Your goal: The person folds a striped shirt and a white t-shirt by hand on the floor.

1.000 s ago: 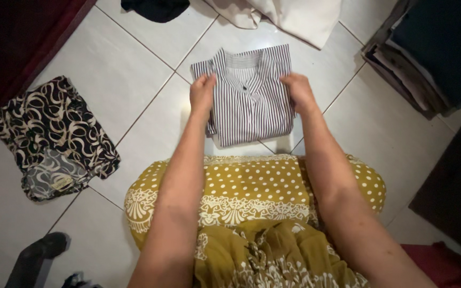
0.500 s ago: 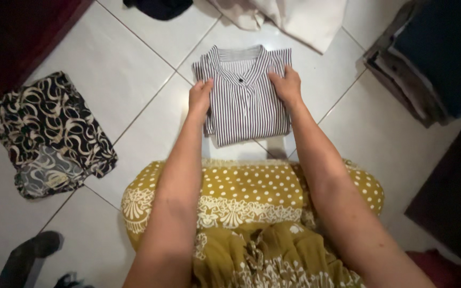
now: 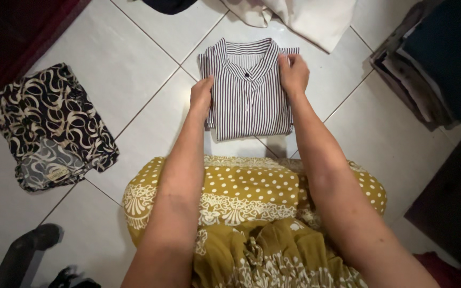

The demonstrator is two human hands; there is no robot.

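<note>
- Two hands on one folded striped shirt (image 3: pixel 249 98), which lies flat on the white tiled floor (image 3: pixel 134 58), collar pointing away from me.
- Left hand (image 3: pixel 202 96): lies flat along the shirt's left edge, fingers together and nearly straight, resting on the fabric; I see no pinch.
- Right hand (image 3: pixel 293 72): at the upper right corner by the collar, fingers curled loosely over the fold; I cannot tell whether it grips or only presses.
- Shirt sits just beyond a mustard dotted cloth (image 3: pixel 252 194) covering the lap; both forearms cross over it.
- Left of the shirt, well apart: a black-and-cream patterned garment (image 3: pixel 46 125), loosely folded.
- Upper right: a stack of dark folded clothes (image 3: pixel 438 58). A white cloth (image 3: pixel 310 18) lies just past the collar.
</note>
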